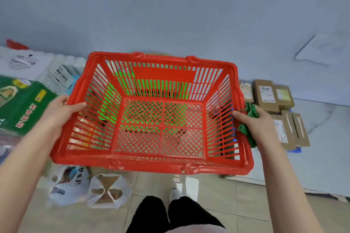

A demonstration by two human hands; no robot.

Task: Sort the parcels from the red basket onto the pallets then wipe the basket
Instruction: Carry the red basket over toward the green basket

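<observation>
While hands (56,111) (259,121) grip red basket (151,162), boxes (265,94) right, bags (108,191) below

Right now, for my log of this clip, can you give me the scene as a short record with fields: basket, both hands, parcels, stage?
basket: red basket, held up above the floor, no parcels inside
left hand: grips the left rim, thumb inside
right hand: grips the right rim with a green cloth bunched in it
parcels: cardboard parcels grouped on a blue pallet, right of the basket
floor: two white plastic bags below the basket
stage: sorting looks done; wiping probably due
</observation>
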